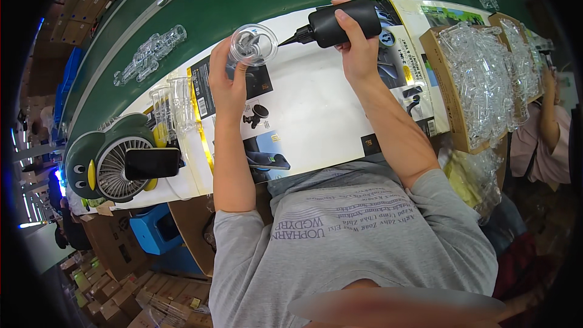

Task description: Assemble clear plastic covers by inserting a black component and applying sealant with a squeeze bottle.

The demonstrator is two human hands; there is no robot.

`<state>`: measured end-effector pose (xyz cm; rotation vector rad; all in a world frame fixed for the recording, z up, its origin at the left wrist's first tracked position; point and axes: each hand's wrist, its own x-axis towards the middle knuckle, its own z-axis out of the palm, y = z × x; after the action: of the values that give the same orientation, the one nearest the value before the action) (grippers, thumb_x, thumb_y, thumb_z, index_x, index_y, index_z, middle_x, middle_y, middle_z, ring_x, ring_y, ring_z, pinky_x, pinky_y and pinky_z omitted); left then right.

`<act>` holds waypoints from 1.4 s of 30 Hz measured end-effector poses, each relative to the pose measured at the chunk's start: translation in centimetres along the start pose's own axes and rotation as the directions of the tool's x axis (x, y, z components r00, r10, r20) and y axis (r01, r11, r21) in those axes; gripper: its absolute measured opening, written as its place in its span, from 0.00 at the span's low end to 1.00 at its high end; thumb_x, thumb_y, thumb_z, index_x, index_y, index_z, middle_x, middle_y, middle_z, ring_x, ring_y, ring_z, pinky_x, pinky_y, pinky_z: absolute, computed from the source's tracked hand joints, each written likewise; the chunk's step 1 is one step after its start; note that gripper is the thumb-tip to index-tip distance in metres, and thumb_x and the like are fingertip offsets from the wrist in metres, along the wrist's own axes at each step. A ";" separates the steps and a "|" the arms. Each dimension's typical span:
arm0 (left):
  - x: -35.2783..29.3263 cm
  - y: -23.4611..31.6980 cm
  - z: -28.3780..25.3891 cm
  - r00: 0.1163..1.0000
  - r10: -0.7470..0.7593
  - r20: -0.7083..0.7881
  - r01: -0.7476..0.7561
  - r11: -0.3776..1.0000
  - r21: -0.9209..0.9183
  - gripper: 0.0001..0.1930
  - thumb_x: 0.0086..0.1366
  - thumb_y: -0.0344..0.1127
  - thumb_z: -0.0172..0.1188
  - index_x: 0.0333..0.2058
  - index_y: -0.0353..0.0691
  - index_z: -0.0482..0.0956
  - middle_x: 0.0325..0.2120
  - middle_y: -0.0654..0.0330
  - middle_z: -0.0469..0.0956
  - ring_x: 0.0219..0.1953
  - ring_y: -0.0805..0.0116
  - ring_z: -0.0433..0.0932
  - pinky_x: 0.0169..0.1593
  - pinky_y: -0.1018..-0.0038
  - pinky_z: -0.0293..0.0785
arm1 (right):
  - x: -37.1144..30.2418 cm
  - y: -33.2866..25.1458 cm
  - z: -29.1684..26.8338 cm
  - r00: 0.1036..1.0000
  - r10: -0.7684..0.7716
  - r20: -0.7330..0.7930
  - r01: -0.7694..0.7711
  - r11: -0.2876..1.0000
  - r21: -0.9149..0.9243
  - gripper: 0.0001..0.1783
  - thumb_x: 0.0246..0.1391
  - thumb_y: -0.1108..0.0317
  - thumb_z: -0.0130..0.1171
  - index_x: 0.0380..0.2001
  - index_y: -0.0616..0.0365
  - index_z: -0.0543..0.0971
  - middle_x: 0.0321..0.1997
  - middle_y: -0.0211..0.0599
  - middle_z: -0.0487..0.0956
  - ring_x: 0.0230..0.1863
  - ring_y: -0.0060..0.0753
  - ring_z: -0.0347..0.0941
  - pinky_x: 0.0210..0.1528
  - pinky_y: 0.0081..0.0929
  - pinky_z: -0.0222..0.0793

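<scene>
My left hand (226, 79) grips a clear round plastic piece (267, 45), shaped like a shallow cup, over the far part of the table. The fingers are partly hidden behind it. My right hand (359, 51) is wrapped round a black squeeze bottle (349, 22), held on its side. Its narrow black nozzle (297, 37) points left, and the tip reaches the right rim of the clear piece. Whether the tip touches the rim, and whether anything comes out of it, I cannot tell.
A cardboard box (446, 94) heaped with clear plastic parts (477, 79) stands on the right. Clear parts (152, 54) lie on the green surface (209, 12) at the far left. Nearer on the left is a green fan (115, 170) with a phone (152, 164) before it. Another person's arm (549, 112) shows far right.
</scene>
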<state>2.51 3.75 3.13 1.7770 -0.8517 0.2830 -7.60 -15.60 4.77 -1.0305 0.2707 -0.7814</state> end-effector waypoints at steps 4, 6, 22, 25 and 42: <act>0.0 0.2 -0.1 1.000 -0.025 0.005 0.025 1.000 -0.005 0.18 0.55 0.24 0.56 0.46 0.36 0.71 0.44 0.55 0.72 0.49 0.62 0.70 0.53 0.72 0.62 | 0.1 0.0 0.0 1.000 0.019 0.002 -0.019 1.000 0.007 0.13 0.47 0.63 0.57 0.39 0.51 0.75 0.28 0.24 0.73 0.24 0.10 0.67 0.19 0.10 0.55; 0.0 0.3 -0.2 0.999 -0.037 0.027 0.037 0.999 -0.005 0.17 0.57 0.25 0.55 0.47 0.34 0.70 0.45 0.56 0.72 0.49 0.64 0.69 0.55 0.73 0.60 | 0.1 0.1 0.0 1.000 0.021 0.004 -0.021 1.000 0.008 0.13 0.47 0.63 0.58 0.38 0.52 0.75 0.28 0.24 0.73 0.23 0.10 0.66 0.18 0.10 0.54; 0.0 0.4 -1.5 0.974 -0.138 0.179 0.167 0.972 -0.164 0.16 0.60 0.28 0.52 0.47 0.33 0.68 0.45 0.53 0.73 0.49 0.64 0.71 0.54 0.72 0.62 | 0.3 -0.3 -0.5 0.997 0.050 0.062 -0.051 0.999 0.017 0.13 0.47 0.63 0.58 0.37 0.53 0.75 0.28 0.24 0.74 0.23 0.10 0.66 0.19 0.11 0.54; 0.1 0.5 -2.2 0.950 -0.149 0.276 0.212 0.954 -0.214 0.16 0.61 0.30 0.51 0.47 0.32 0.68 0.45 0.53 0.73 0.49 0.63 0.71 0.54 0.71 0.62 | 0.5 -0.2 -0.5 0.996 0.068 0.057 -0.069 0.997 0.019 0.13 0.47 0.64 0.57 0.37 0.53 0.75 0.29 0.25 0.74 0.25 0.11 0.68 0.19 0.11 0.54; 0.1 1.8 -3.4 0.878 -0.153 0.453 0.328 0.881 -0.340 0.17 0.60 0.31 0.51 0.48 0.30 0.70 0.42 0.53 0.75 0.46 0.65 0.73 0.52 0.71 0.66 | 0.7 -1.0 -0.9 0.980 0.122 0.159 -0.127 0.992 0.024 0.16 0.45 0.64 0.57 0.38 0.58 0.74 0.35 0.34 0.75 0.33 0.22 0.74 0.29 0.17 0.72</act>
<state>2.09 6.49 5.75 1.5386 -0.8873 -0.4365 -8.08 -16.98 5.29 -1.0269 0.1844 -0.5863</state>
